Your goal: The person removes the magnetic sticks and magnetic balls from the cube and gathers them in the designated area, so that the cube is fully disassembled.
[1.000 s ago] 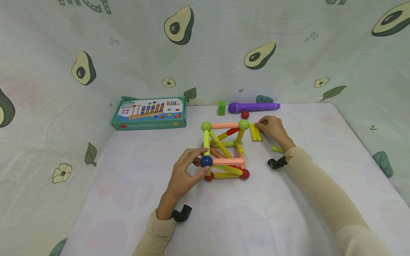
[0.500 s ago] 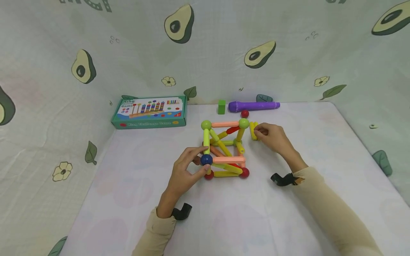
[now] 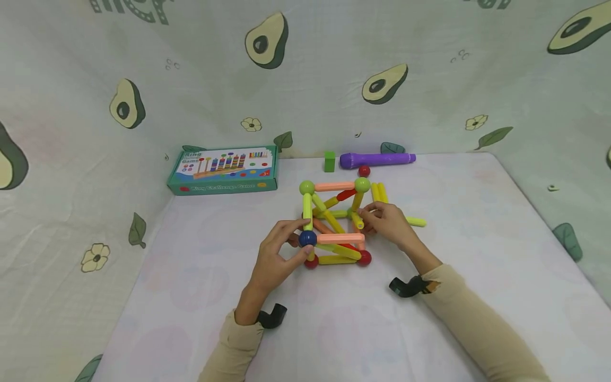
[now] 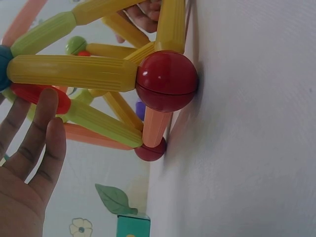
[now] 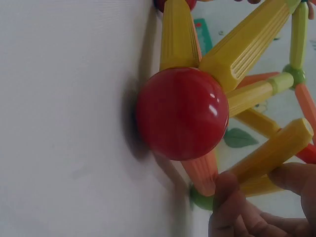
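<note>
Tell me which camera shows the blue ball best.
Head view: the blue ball shows nearly whole, held by the left hand. Left wrist cuts it at the picture's left edge; right wrist doesn't show it clearly.

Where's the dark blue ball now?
Head view, centre: the dark blue ball is in the left hand, at the left end of the nearer pink rod.

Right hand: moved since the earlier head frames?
Yes. Judged against the purple wand in the head view, the right hand has moved left and toward the person, over to the stick-and-ball frame.
</note>
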A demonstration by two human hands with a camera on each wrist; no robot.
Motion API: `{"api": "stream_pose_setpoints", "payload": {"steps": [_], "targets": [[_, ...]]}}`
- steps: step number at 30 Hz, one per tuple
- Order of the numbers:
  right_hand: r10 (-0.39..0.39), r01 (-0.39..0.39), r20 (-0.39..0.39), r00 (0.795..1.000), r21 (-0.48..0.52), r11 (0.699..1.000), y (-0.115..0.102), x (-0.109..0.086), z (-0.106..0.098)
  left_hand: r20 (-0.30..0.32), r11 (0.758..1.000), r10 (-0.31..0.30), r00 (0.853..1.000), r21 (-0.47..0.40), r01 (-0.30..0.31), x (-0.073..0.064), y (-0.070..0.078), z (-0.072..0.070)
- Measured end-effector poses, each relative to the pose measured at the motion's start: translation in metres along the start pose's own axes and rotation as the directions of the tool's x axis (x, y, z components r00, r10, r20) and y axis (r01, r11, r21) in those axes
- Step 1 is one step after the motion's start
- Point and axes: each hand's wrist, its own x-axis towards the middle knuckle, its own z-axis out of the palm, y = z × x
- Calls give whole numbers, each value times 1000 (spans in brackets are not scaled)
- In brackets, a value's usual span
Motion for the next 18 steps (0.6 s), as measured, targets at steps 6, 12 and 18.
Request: {"api": "stream_pose_setpoints", "payload": {"steps": [6,12,18], "targets": [[79,-84,39,996,131,988,-3,3,2,5,1000,0,1000,-5,0,0,-1,0],[172,-193,97,980,295,936,-4,4,2,9,1000,3,1000,-12,-3,0,-3,1],[180,-211,122,976,316,925,-5,5,4,4,1000,1,1000,-15,-1,0,-3,0]]}}
